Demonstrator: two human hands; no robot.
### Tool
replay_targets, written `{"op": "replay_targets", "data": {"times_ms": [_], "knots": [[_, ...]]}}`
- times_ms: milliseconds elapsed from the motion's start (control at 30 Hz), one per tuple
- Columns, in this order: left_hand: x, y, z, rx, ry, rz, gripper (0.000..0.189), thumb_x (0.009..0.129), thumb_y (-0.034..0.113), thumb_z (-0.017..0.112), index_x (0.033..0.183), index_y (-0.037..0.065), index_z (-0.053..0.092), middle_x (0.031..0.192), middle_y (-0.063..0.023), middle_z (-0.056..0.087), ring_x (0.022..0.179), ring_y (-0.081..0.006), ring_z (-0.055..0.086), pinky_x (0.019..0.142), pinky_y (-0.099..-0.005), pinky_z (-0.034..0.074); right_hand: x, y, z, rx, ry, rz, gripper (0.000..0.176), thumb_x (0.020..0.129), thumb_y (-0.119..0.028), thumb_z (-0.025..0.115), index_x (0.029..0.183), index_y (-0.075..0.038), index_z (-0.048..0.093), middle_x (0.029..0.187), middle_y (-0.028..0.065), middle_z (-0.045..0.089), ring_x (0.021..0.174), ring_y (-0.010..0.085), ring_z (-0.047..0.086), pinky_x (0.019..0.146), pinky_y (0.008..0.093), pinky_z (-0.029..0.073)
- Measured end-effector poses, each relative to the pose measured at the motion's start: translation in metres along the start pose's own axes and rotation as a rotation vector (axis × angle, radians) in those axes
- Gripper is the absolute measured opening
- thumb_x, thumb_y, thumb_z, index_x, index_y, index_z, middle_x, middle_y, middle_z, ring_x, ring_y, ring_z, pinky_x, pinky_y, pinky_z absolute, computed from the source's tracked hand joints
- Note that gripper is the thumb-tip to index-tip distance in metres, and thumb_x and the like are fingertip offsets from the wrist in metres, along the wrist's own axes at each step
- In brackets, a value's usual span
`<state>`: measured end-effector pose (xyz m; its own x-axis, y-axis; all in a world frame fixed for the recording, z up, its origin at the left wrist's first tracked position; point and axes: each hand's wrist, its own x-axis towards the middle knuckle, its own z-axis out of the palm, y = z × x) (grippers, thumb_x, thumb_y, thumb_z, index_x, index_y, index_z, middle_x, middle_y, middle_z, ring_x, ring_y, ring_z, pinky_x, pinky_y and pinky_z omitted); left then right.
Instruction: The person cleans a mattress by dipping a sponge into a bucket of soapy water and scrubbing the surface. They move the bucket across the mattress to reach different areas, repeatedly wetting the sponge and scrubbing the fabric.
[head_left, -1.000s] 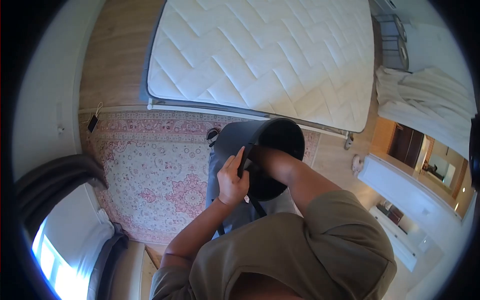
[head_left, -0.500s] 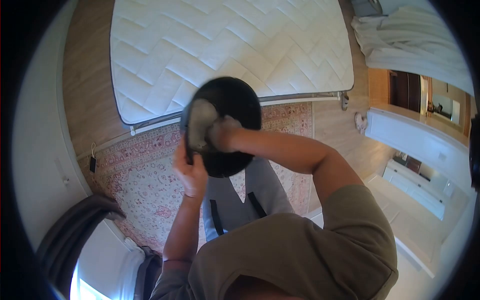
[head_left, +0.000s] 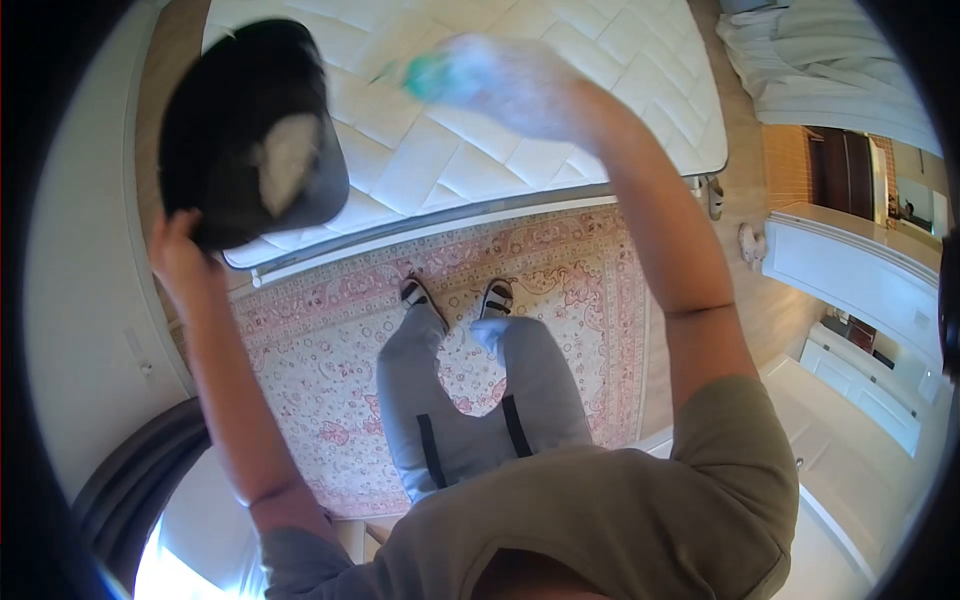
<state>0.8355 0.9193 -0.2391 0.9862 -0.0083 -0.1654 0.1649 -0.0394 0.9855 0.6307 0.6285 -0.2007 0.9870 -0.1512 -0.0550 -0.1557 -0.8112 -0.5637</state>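
At the left, over the mattress corner, my left hand [head_left: 185, 250] grips the near edge of a black bucket [head_left: 225, 130], which is tilted so that its inside faces me. A pale clump of foam [head_left: 288, 165] lies in it. My right hand [head_left: 525, 90] is stretched out above the white quilted mattress [head_left: 620, 100], smeared by motion and covered in whitish foam. At its fingertips shows a small green thing [head_left: 430, 77], too blurred to name, with the hand closed round it.
Below the mattress edge runs a white bed rail [head_left: 430, 232]. My sandalled feet stand on a patterned red and cream rug [head_left: 330, 350]. White cabinets [head_left: 850, 255] line the right side, and a white curtain-like cloth [head_left: 800, 70] hangs at the upper right.
My right hand has come out of the bucket and swung up and right over the mattress, with the green thing now showing. My left hand has carried the bucket up and left.
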Motion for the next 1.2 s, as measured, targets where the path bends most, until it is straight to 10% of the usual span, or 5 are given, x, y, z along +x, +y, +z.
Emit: {"op": "replay_targets", "data": {"times_ms": [333, 533, 833, 1100, 1200], "knots": [[0.177, -0.069, -0.007, -0.041, -0.133, 0.136, 0.011, 0.08, 0.005, 0.053, 0.087, -0.002, 0.055, 0.072, -0.0089, 0.054, 0.056, -0.0122, 0.05, 0.039, -0.0164, 0.035, -0.057, 0.289, 0.247, -0.176, 0.338, 0.681, 0.027, 0.078, -0.016, 0.052, 0.104, -0.011, 0.055, 0.094, 0.0131, 0.056, 0.091, 0.03, 0.053, 0.075, 0.0444, 0.043], [0.208, -0.055, -0.02, 0.083, -0.276, 0.529, 0.026, 0.085, 0.013, 0.05, 0.107, -0.001, 0.051, 0.086, -0.01, 0.054, 0.064, -0.014, 0.052, 0.051, -0.0222, 0.044, 0.105, 0.058, 0.368, 0.039, 0.194, 0.139, 0.043, 0.082, -0.04, 0.046, 0.117, -0.015, 0.053, 0.125, 0.0178, 0.04, 0.124, 0.0405, 0.022, 0.1, 0.0625, -0.005], [0.126, -0.203, -0.097, 0.274, 0.065, 0.691, 0.043, 0.09, 0.022, 0.04, 0.128, 0.003, 0.037, 0.104, -0.0105, 0.048, 0.078, -0.0193, 0.053, 0.071, -0.0328, 0.05, -0.11, 0.394, 0.202, -0.387, 0.497, 0.668, 0.026, 0.084, -0.031, 0.047, 0.084, -0.012, 0.065, 0.081, 0.007, 0.064, 0.074, 0.0198, 0.059, 0.066, 0.0351, 0.046], [-0.024, -0.338, 0.026, 0.279, -0.006, 0.963, 0.058, 0.093, 0.039, 0.023, 0.135, -0.002, 0.021, 0.115, -0.017, 0.045, 0.106, -0.0245, 0.041, 0.095, -0.0357, 0.029, 0.065, 0.137, 0.381, 0.648, 0.51, 0.409, 0.051, 0.089, -0.035, 0.033, 0.126, -0.001, 0.033, 0.124, 0.0221, 0.039, 0.124, 0.0329, 0.027, 0.104, 0.0524, -0.003], [-0.021, -0.355, 0.035, 0.297, 0.016, 0.934, 0.059, 0.093, 0.04, 0.02, 0.136, -0.002, 0.02, 0.115, -0.0173, 0.044, 0.105, -0.0251, 0.041, 0.093, -0.0341, 0.03, 0.077, 0.128, 0.402, 0.21, 0.444, 0.215, 0.046, 0.09, -0.029, 0.03, 0.125, 0.0, 0.032, 0.123, 0.0224, 0.039, 0.124, 0.0349, 0.025, 0.104, 0.0535, -0.002]]}}
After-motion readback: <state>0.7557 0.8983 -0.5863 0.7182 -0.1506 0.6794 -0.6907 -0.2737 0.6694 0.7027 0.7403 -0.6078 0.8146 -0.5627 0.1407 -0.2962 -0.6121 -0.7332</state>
